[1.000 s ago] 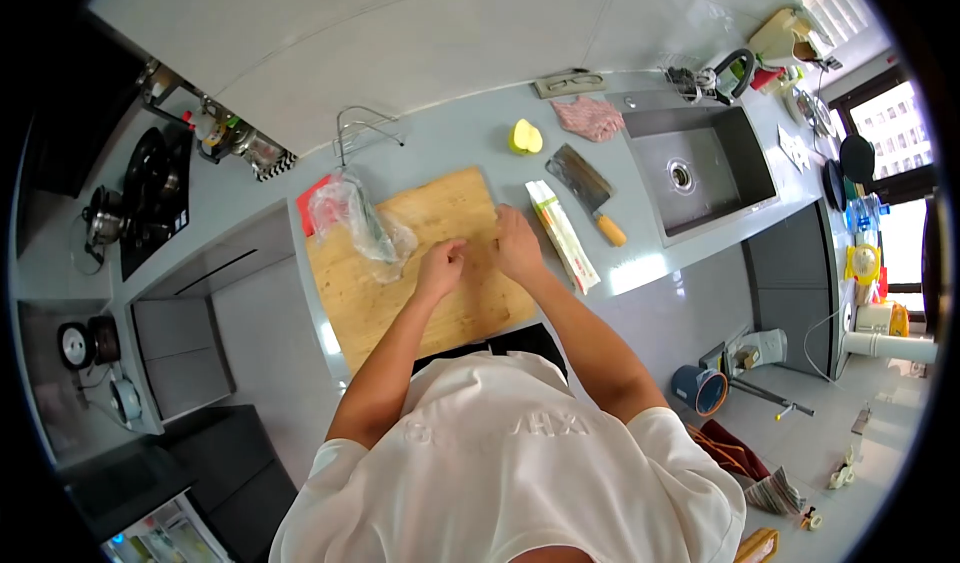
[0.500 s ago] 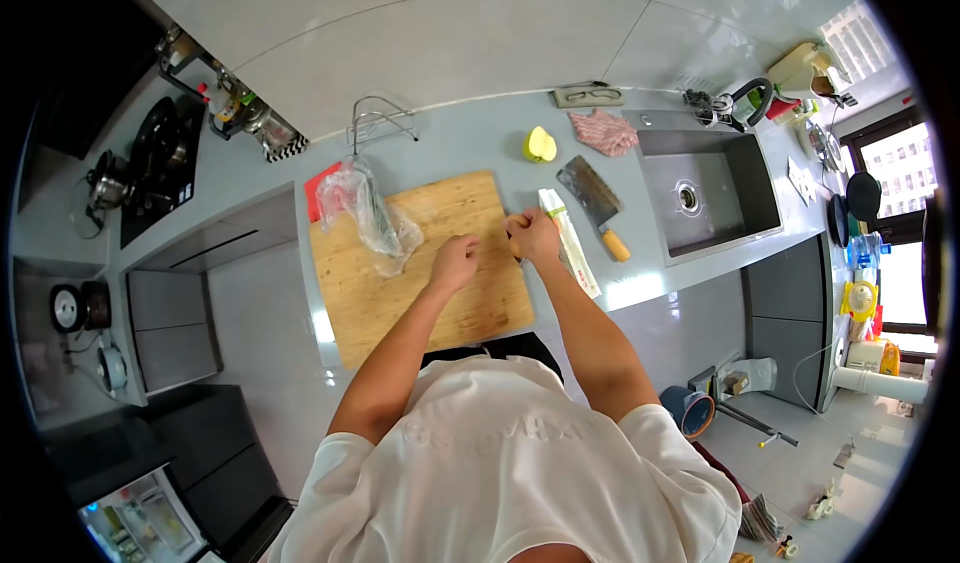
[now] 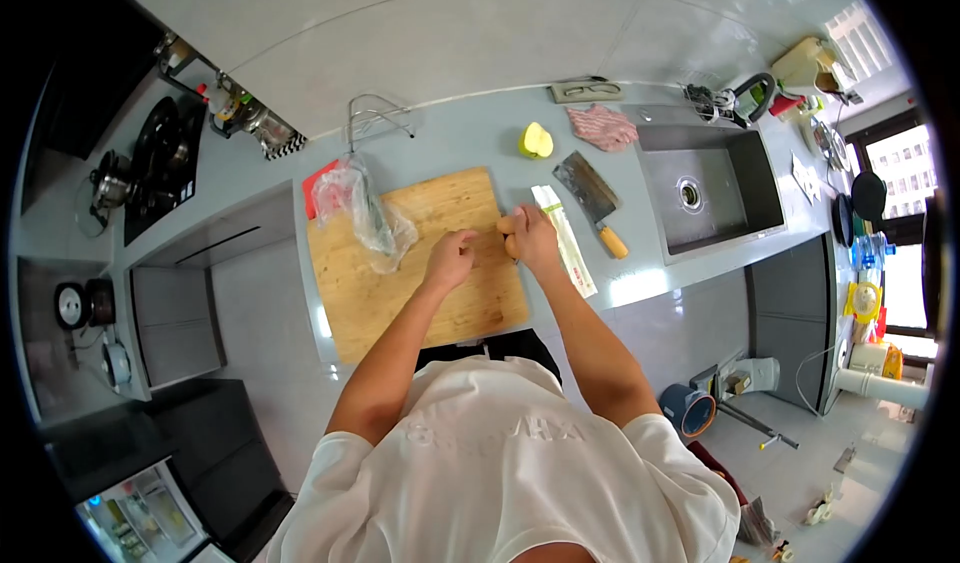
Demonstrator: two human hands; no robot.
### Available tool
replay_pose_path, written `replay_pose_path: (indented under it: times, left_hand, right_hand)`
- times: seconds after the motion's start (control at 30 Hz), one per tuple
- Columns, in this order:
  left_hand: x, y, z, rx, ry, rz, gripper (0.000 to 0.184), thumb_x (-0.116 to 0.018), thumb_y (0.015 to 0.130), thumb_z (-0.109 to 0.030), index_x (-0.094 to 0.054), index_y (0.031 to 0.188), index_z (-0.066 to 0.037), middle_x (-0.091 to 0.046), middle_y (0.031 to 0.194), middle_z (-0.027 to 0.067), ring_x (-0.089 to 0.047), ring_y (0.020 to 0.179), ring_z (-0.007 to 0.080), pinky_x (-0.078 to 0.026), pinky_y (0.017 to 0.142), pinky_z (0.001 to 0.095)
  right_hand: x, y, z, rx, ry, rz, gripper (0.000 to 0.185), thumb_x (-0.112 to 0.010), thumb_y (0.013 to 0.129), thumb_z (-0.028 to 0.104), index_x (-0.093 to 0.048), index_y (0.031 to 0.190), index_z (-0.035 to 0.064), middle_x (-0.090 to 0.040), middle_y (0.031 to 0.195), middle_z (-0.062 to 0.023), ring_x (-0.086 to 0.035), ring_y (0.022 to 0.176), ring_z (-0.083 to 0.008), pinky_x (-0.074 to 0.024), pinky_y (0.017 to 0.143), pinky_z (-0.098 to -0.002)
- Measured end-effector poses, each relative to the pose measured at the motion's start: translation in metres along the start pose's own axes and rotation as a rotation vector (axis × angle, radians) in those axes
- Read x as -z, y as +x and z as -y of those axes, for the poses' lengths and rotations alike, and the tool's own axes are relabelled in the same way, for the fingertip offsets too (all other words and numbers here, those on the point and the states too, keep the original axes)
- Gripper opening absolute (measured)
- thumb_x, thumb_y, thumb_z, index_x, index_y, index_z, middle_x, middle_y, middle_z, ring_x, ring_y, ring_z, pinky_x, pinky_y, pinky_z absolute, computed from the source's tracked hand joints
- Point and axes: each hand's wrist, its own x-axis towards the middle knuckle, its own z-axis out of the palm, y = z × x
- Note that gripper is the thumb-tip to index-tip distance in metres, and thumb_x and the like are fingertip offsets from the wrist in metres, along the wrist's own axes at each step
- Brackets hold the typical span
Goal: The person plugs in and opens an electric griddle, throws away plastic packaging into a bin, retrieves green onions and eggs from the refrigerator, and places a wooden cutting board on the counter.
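Above the middle of the wooden cutting board (image 3: 400, 308), my left hand (image 3: 451, 258) is closed with its fingers curled; whatever it holds, if anything, is hidden. My right hand (image 3: 532, 238) is at the board's right edge with fingers bent together, and what lies between them is too small to make out. A clear plastic bag (image 3: 375, 231) with something green inside rests on the board's upper left. Just right of my right hand lies a long white and green packet (image 3: 568, 248). A cleaver (image 3: 587, 187) with a wooden handle lies beyond it.
A cut green apple (image 3: 536, 141) and a pink cloth (image 3: 603, 126) sit at the back of the counter. The sink (image 3: 710, 188) is on the right. Behind the bag stands a wire rack (image 3: 378, 118), with a red item (image 3: 313, 188) beside the bag. A stove (image 3: 160, 168) is far left.
Over the last second, my right hand has shifted slightly right, closer to the packet, and its fingers have changed their bend. The camera view has also moved a little.
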Motion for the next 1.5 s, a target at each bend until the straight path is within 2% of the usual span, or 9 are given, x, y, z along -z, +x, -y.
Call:
replay_pose_path:
  times: [0.1,0.17,0.4,0.47,0.53,0.6,0.93,1.1,1.5]
  left_hand:
    - [0.020,-0.021,0.011,-0.017,-0.090,-0.079,0.037,-0.063,0.093,-0.004,-0.071,0.130,-0.007,-0.070,0.127,0.0187,-0.072,0.097,0.0291,-0.057,0.086,0.0374]
    - [0.039,-0.046,0.027,0.010,-0.107,-0.184,0.038,-0.065,0.094,0.002,-0.070,0.131,-0.006,-0.073,0.123,0.0111,-0.068,0.083,0.0176,-0.056,0.080,0.0317]
    - [0.108,-0.170,0.122,0.087,-0.189,-0.536,0.036,-0.067,0.095,-0.001,-0.071,0.130,-0.006,-0.074,0.119,0.0088,-0.068,0.085,0.0143,-0.056,0.080,0.0295]
    - [0.133,-0.215,0.148,0.123,-0.219,-0.625,0.033,-0.065,0.094,-0.003,-0.072,0.127,-0.005,-0.075,0.119,0.0132,-0.072,0.093,0.0222,-0.057,0.080,0.0328]
    - [0.159,-0.267,0.161,0.173,-0.284,-0.760,0.032,-0.066,0.095,-0.004,-0.072,0.126,-0.005,-0.074,0.120,0.0131,-0.072,0.092,0.0219,-0.057,0.081,0.0326]
    - [0.186,-0.326,0.180,0.267,-0.328,-0.805,0.032,-0.066,0.095,-0.007,-0.072,0.127,-0.006,-0.073,0.123,0.0129,-0.071,0.091,0.0212,-0.057,0.083,0.0328]
    - [0.283,-0.713,0.358,0.542,-0.304,-1.413,0.035,-0.064,0.094,-0.008,-0.072,0.128,-0.008,-0.074,0.122,0.0131,-0.073,0.092,0.0239,-0.058,0.085,0.0361]
    - [0.325,-0.896,0.414,0.720,-0.346,-1.683,0.034,-0.064,0.095,-0.009,-0.072,0.128,-0.006,-0.075,0.123,0.0124,-0.072,0.089,0.0211,-0.057,0.084,0.0346]
    - [0.437,-1.171,0.474,0.935,-0.274,-2.164,0.033,-0.066,0.096,-0.007,-0.070,0.128,-0.003,-0.073,0.126,0.0121,-0.072,0.087,0.0206,-0.057,0.083,0.0343]
  right_hand:
    - [-0.008,-0.018,0.033,0.215,-0.033,-0.054,0.032,-0.059,0.105,0.026,-0.067,0.129,0.0055,-0.069,0.127,-0.0225,-0.064,0.118,-0.0423,-0.0517,0.101,-0.0474]
    - [-0.030,-0.030,0.052,0.317,-0.049,-0.004,0.030,-0.064,0.103,0.020,-0.065,0.129,0.0051,-0.068,0.129,-0.0215,-0.063,0.120,-0.0418,-0.0515,0.102,-0.0484]
    - [-0.118,-0.099,0.097,0.452,0.069,0.332,0.025,-0.069,0.096,0.014,-0.070,0.120,0.0057,-0.072,0.118,-0.0193,-0.068,0.112,-0.0385,-0.0541,0.097,-0.0461]
    - [-0.151,-0.133,0.113,0.529,0.059,0.405,0.024,-0.069,0.095,0.012,-0.071,0.118,0.0054,-0.073,0.115,-0.0191,-0.069,0.109,-0.0379,-0.0550,0.095,-0.0455]
    - [-0.191,-0.170,0.129,0.660,0.017,0.426,0.022,-0.070,0.098,0.013,-0.071,0.117,0.0028,-0.074,0.104,-0.0175,-0.073,0.093,-0.0303,-0.0578,0.084,-0.0381]
    - [-0.228,-0.213,0.161,0.698,0.024,0.564,0.022,-0.069,0.096,0.012,-0.071,0.116,0.0038,-0.074,0.106,-0.0172,-0.072,0.098,-0.0326,-0.0572,0.087,-0.0405]
    - [-0.448,-0.541,0.297,0.984,0.125,1.075,0.020,-0.068,0.096,0.009,-0.073,0.114,0.0025,-0.075,0.104,-0.0136,-0.072,0.091,-0.0243,-0.0572,0.083,-0.0340]
    - [-0.523,-0.688,0.352,1.106,0.162,1.315,0.019,-0.068,0.095,0.009,-0.073,0.113,0.0035,-0.075,0.105,-0.0138,-0.072,0.093,-0.0272,-0.0571,0.084,-0.0371]
    - [-0.741,-1.004,0.505,1.353,0.261,1.731,0.021,-0.068,0.095,0.010,-0.074,0.113,0.0031,-0.074,0.101,-0.0142,-0.071,0.088,-0.0265,-0.0564,0.081,-0.0366]
